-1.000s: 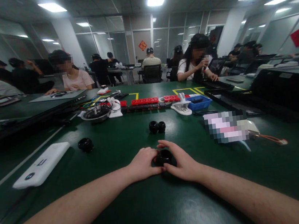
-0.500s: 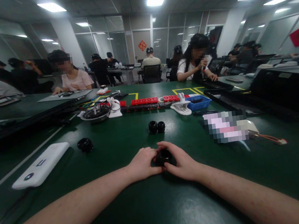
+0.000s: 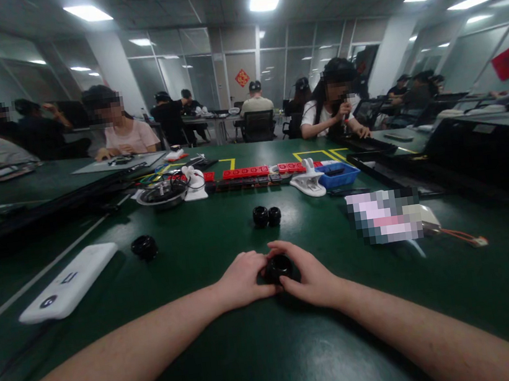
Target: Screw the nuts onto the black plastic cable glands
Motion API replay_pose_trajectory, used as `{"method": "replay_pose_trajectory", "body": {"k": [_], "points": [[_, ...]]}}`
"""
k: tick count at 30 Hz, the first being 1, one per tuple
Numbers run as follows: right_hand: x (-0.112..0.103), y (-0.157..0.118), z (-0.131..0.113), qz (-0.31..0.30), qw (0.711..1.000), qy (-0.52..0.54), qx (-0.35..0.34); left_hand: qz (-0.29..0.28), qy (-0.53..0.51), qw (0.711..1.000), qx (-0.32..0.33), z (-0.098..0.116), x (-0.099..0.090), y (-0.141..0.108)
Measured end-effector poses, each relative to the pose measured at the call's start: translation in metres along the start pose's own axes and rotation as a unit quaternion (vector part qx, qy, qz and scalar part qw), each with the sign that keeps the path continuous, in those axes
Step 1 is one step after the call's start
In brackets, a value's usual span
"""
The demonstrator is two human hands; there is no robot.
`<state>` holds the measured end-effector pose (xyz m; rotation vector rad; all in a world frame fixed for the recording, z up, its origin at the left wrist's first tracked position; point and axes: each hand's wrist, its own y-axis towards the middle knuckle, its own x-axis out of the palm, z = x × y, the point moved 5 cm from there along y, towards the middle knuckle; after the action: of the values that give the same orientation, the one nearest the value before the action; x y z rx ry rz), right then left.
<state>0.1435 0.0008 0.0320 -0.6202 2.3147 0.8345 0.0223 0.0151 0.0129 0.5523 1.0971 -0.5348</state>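
A black ring-shaped part (image 3: 280, 267) rests low over the green table (image 3: 239, 355), its round opening facing up. From the left, my left hand (image 3: 246, 278) grips its side between thumb and fingers. My right hand (image 3: 307, 274) curls round its right side, thumb at the front and fingers behind. Beyond the hands stand two similar black parts, a larger one (image 3: 260, 216) touching a smaller one (image 3: 275, 216). Another black part (image 3: 144, 247) sits further left.
A white device (image 3: 72, 282) with a cable lies at the left. Behind are a metal bowl (image 3: 162, 194), red blocks (image 3: 246, 172), a white clip (image 3: 308, 180) and a blue tray (image 3: 339, 174). A blurred packet (image 3: 382, 217) lies right. Two people sit across the table.
My two hands and the black part between them have hardly moved. Across the table at the left, a person's grey board has shifted slightly to the right.
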Motion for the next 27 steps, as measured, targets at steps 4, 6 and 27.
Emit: {"method": "replay_pose_trajectory", "body": {"k": [4,6,27], "points": [[-0.0016,-0.0011,-0.0007,-0.002,1.000,-0.002,-0.014,-0.001,0.006,1.000,0.000,0.0001,-0.0006,-0.0003],[-0.0039,-0.0001,0.0012,0.024,0.999,-0.021,0.007,-0.001,0.003,1.000,0.003,0.0010,-0.0014,-0.0004],[-0.0039,0.0011,0.0065,0.049,0.998,-0.020,0.043,0.004,-0.007,1.000,0.006,-0.0003,0.0002,-0.0005]]}}
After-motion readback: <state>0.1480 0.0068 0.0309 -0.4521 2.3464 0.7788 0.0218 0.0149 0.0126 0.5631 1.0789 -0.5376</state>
